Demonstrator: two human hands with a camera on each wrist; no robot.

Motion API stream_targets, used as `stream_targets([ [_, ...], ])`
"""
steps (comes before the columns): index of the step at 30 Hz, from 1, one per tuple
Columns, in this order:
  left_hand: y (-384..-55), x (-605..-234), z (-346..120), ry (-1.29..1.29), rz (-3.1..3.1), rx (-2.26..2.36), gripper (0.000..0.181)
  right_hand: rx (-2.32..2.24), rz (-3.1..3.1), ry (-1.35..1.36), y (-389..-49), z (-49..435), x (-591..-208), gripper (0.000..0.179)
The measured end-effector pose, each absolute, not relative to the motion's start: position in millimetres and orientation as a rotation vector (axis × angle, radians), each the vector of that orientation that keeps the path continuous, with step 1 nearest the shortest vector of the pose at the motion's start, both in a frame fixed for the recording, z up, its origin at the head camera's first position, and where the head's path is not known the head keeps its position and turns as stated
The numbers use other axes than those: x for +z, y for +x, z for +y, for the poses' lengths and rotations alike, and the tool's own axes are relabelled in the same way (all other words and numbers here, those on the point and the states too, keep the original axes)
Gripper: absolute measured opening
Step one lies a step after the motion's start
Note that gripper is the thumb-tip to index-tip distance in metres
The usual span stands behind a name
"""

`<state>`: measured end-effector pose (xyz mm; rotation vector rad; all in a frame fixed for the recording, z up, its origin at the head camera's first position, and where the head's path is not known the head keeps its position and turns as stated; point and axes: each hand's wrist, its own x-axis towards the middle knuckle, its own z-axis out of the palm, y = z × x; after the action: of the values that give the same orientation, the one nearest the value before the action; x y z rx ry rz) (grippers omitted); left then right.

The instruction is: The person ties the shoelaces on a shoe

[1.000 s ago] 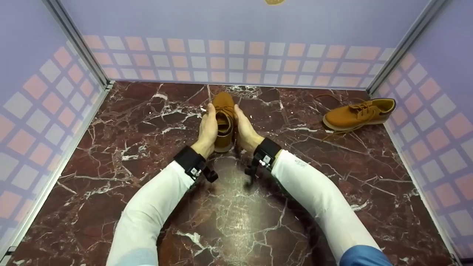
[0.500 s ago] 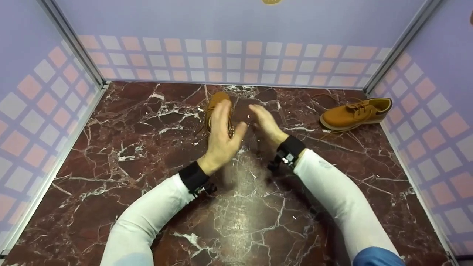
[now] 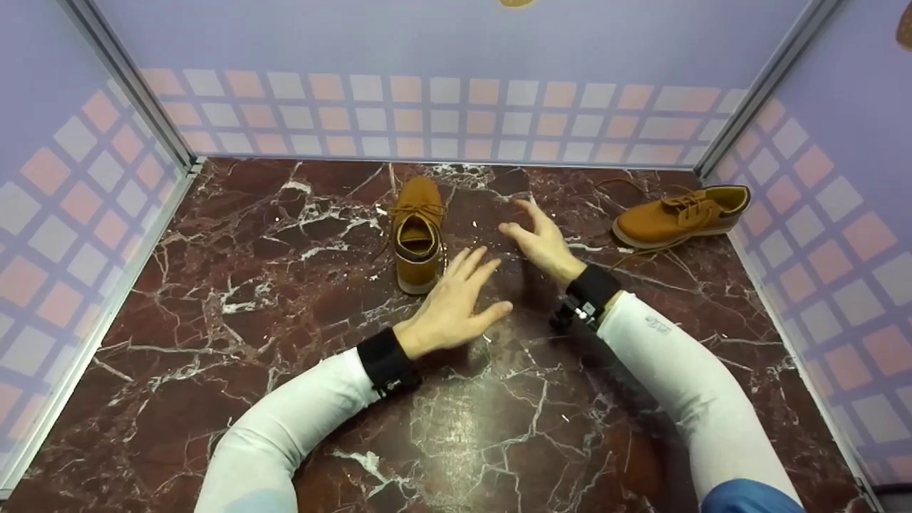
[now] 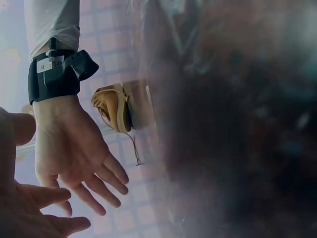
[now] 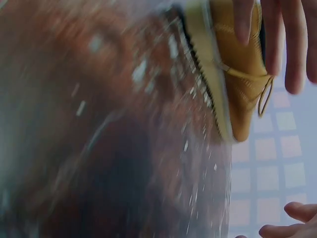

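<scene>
A tan lace-up shoe (image 3: 419, 271) stands upright near the back middle of the floor, its toe towards the back wall and its laces tied in a bow. Just right of its heel, my left hand (image 3: 452, 306) hovers with fingers spread and holds nothing. My right hand (image 3: 545, 246) is further right, apart from the shoe, its fingers relaxed and bare. A second tan shoe (image 3: 666, 221) lies by the right wall with its laces trailing loose. In the right wrist view the first shoe's side (image 5: 237, 64) shows behind fingers.
Purple panels with pink and white squares, such as the back wall (image 3: 442, 117), enclose three sides. Dark red marbled stone (image 3: 235, 342) forms the glossy surface beneath. A metal corner post (image 3: 759, 89) stands behind the right-hand shoe.
Both hands have let go of the middle shoe and moved to the right. The left hand crossed over the shoe to its right side. The shoe stays standing.
</scene>
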<state>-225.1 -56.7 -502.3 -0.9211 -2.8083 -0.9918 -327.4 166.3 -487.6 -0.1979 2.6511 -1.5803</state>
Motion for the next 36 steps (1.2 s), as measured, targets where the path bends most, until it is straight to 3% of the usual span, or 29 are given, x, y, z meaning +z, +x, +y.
stream_targets([
  [8, -220, -507, -57, -0.980, -2.830, -0.953, 0.081, -1.220, 2.940, -0.336, -338, 208, -482, 0.086],
  [20, -208, -500, -51, -1.164, -2.930, -0.892, 0.082, -0.871, 3.096, -0.113, -356, 293, -454, 0.092],
  [30, -205, -496, -47, -1.310, -2.929, -0.843, 0.082, -0.470, 3.207, 0.096, -366, 383, -457, 0.099],
  [36, -206, -499, -46, -1.327, -2.913, -0.857, 0.083, -0.449, 3.169, 0.227, -364, 428, -460, 0.100],
])
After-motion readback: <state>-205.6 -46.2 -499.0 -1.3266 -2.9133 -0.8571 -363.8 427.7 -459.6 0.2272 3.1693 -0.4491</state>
